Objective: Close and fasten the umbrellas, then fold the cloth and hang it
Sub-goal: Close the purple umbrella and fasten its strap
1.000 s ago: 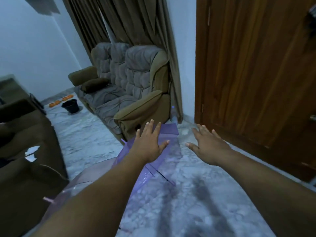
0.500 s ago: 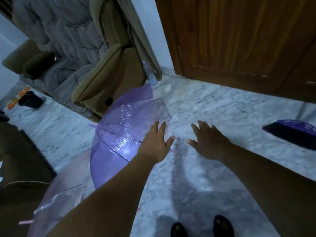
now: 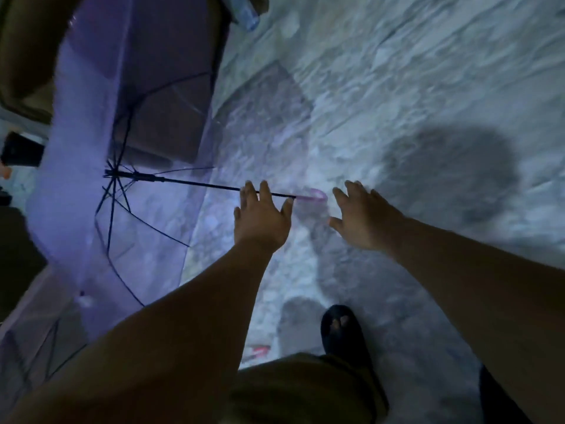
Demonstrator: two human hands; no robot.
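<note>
**Reaching for open umbrella shaft**

Left hand [image 3: 261,220] nearer: fingers spread, straight, gripping nothing, tips over the thin black metal shaft [image 3: 195,184]. Right hand [image 3: 362,217] also spread, empty, just beside the pink curved plastic handle [image 3: 312,195]. Shaft axis runs left-right. Translucent purple open umbrella [image 3: 122,123] lies on its side, further left. Contact w/ shaft prob, blur hides it.

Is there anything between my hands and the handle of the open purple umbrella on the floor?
Nothing visible blocks it. The left hand reaches over the black shaft, and the right hand is just beside the pink curved handle of the transparent purple umbrella; only bare marble floor surrounds it.
</note>
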